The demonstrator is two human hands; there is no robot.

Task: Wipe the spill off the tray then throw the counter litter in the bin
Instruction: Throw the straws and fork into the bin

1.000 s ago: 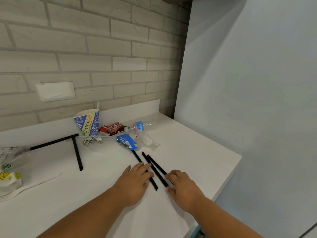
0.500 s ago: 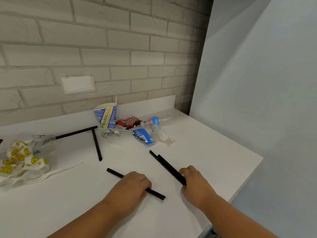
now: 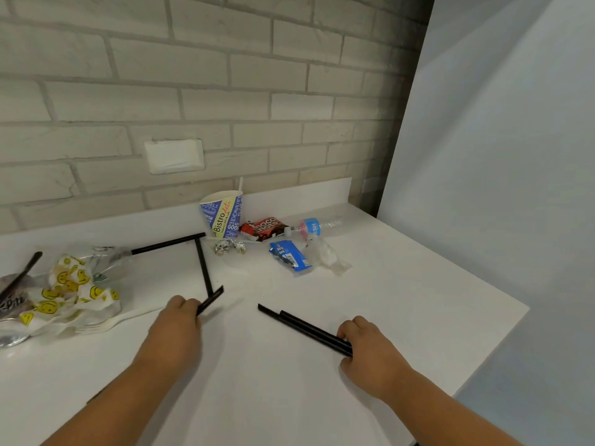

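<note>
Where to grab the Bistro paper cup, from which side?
Likely the upper wall of the paper cup under the rim, from the front: it stands upright, narrows downward, backsplash close behind, chocolate wrapper crowding its right.

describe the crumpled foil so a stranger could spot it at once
Find the brick wall behind the white counter. A blue printed paper cup stands at its foot, and the crumpled foil lies in front. Unlike the printed wrappers beside it, it is bare, shiny silver.

Litter on counter (image 3: 418, 300), mostly along the back.
Napkin (image 3: 69, 294) far left, cup (image 3: 222, 217) centre-back, bottle (image 3: 317, 226) right of it, straws (image 3: 302, 328) in front.
</note>
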